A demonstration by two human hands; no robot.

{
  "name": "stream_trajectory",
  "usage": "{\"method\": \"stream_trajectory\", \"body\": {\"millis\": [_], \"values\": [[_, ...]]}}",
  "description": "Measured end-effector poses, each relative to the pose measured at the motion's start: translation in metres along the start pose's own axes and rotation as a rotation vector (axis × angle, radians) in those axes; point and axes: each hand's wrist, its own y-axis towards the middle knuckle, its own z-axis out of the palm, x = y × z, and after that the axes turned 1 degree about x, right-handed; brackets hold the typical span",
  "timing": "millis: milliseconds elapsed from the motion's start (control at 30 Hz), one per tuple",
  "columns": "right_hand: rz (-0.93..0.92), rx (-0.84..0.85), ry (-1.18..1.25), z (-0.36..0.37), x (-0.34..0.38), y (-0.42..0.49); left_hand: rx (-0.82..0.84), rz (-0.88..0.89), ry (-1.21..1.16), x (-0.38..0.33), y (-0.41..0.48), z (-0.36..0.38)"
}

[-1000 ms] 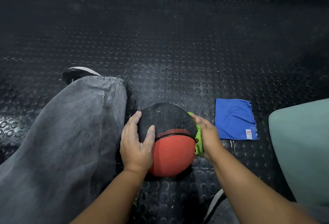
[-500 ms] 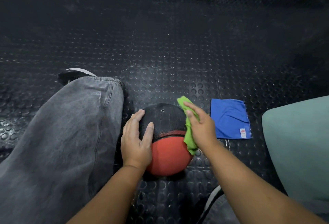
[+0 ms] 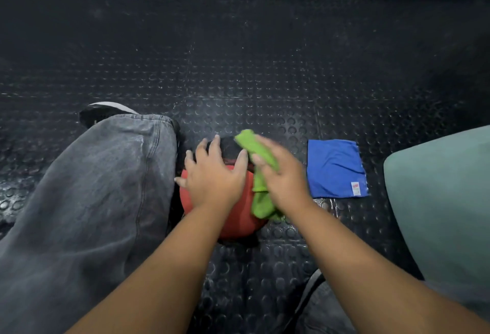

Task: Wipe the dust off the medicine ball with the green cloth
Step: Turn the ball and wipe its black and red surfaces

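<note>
The medicine ball [image 3: 240, 221], black on its far half and red on its near half, sits on the studded floor between my legs. My left hand [image 3: 216, 177] lies spread over its top left, fingers straight, steadying it. My right hand [image 3: 285, 179] presses the green cloth [image 3: 258, 174] against the ball's upper right side. The cloth sticks out past my fingertips over the black half and hangs down below my palm over the red half. Motion blurs my right hand, so its fingers are hard to read.
A folded blue cloth [image 3: 335, 169] lies on the black rubber floor [image 3: 238, 68] just right of the ball. My grey trouser leg [image 3: 87, 201] and shoe [image 3: 106, 112] are close on the left. A pale green cushion [image 3: 445, 201] fills the right edge.
My right hand has swept the green cloth from the ball's right side up onto its top. My left hand has shifted from the left side to lie over the ball's top.
</note>
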Motion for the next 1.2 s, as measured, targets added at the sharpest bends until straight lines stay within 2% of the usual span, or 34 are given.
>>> {"method": "stream_trajectory", "body": {"millis": [67, 133, 233, 300, 367, 500, 600, 667, 733, 867, 900, 967, 1033, 1133, 1200], "values": [[-0.053, 0.014, -0.088, 0.016, -0.004, 0.018, 0.039, 0.044, 0.012, -0.003, 0.013, -0.001], [0.127, 0.015, -0.065, 0.019, -0.015, 0.047, 0.072, 0.059, 0.011, -0.004, 0.022, -0.002], [0.49, 0.173, 0.005, 0.016, -0.034, 0.091, 0.067, 0.069, 0.01, -0.004, 0.021, -0.002], [0.547, 0.19, 0.012, 0.021, -0.037, 0.103, 0.073, 0.042, 0.004, -0.009, 0.028, -0.006], [0.473, 0.095, 0.004, 0.027, -0.029, 0.095, 0.102, -0.025, -0.001, -0.011, 0.05, -0.008], [0.086, -0.191, -0.135, 0.038, 0.003, 0.001, 0.197, -0.076, -0.06, -0.004, 0.09, -0.013], [-0.033, -0.221, -0.128, 0.048, 0.012, -0.043, 0.224, -0.021, -0.115, 0.008, 0.093, -0.019], [-0.037, -0.257, -0.12, 0.048, 0.012, -0.019, 0.216, 0.039, -0.17, 0.019, 0.086, -0.023], [0.072, -0.255, -0.138, 0.047, 0.009, 0.024, 0.183, 0.052, -0.245, 0.032, 0.076, -0.025], [0.492, 0.061, -0.086, 0.045, -0.012, 0.098, 0.103, 0.05, -0.333, 0.048, 0.06, -0.023], [0.526, 0.102, -0.113, 0.046, -0.019, 0.106, 0.094, 0.041, -0.323, 0.047, 0.059, -0.021], [0.552, 0.076, -0.107, 0.047, -0.022, 0.107, 0.074, 0.005, -0.286, 0.043, 0.062, -0.019], [0.441, 0.012, -0.064, 0.048, -0.017, 0.088, 0.062, -0.037, -0.273, 0.04, 0.068, -0.018], [0.078, -0.167, -0.127, 0.046, -0.001, 0.021, 0.067, -0.062, -0.306, 0.042, 0.075, -0.018], [0.022, -0.222, -0.144, 0.047, -0.005, -0.033, 0.082, -0.069, -0.323, 0.042, 0.076, -0.02]]}}
